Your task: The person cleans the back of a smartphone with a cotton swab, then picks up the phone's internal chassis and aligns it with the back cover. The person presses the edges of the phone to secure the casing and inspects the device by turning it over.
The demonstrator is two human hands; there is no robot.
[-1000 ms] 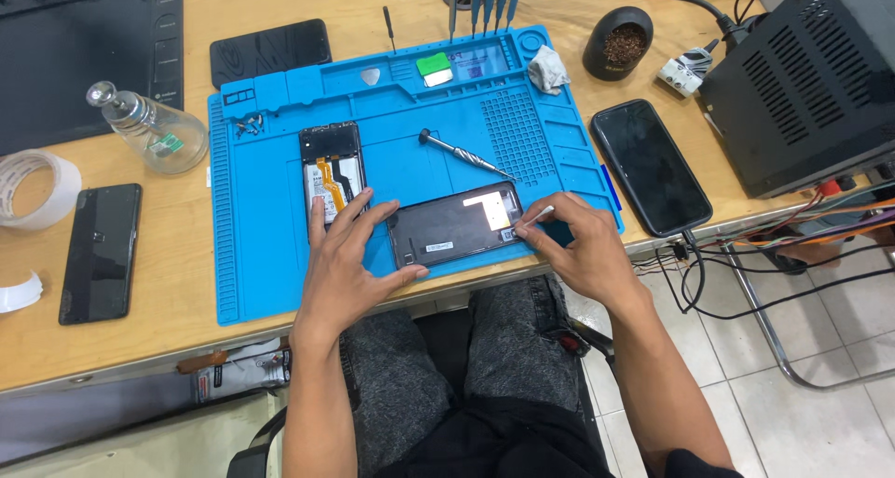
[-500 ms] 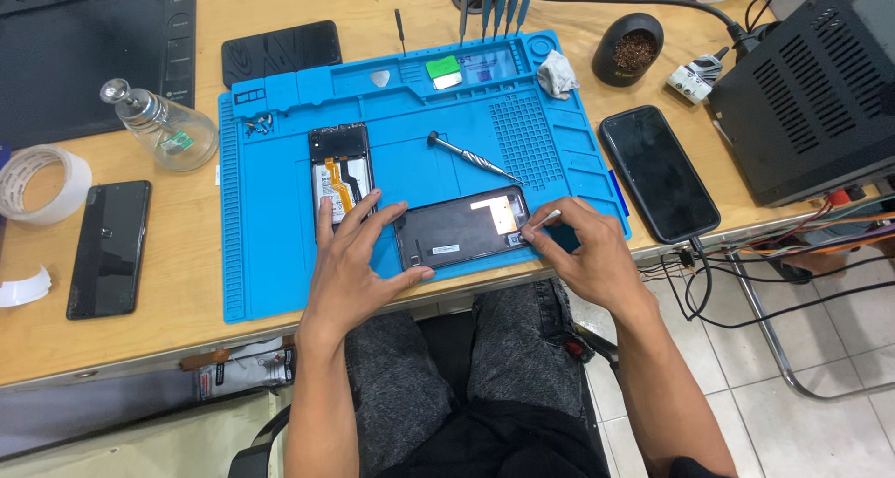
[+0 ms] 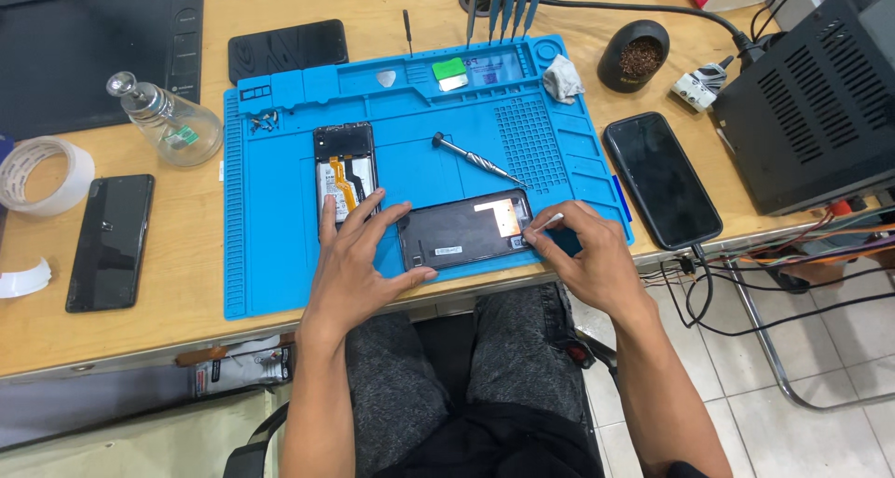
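- The dark rectangular phone back panel (image 3: 463,229) lies flat on the blue silicone work mat (image 3: 280,254), close to the mat's near edge and right of its middle, with a pale orange sticker near its right end.
- The left hand (image 3: 359,264) rests with fingers spread; the thumb presses against the panel's near-left corner, while the fingers lie over the mat and reach the lower end of the opened phone body with its orange flex cable (image 3: 345,170).
- The right hand (image 3: 583,254) pinches a thin white stick-like tool (image 3: 543,223), whose tip meets the panel's right end.
- The panel looks light, thin and slightly flexible; its smooth face is probably slippery, so it seems best steadied at the corners and edges, and it could crack if bent hard.
- A metal screwdriver (image 3: 477,161) lies on the mat beyond the panel, and small screws (image 3: 264,120) sit near the mat's far-left corner.
- Off the mat, a black smartphone (image 3: 662,180) lies by the bench's right side, another dark phone (image 3: 110,241) and a roll of tape (image 3: 42,175) toward its left edge, with a glass flask (image 3: 168,119) nearby.
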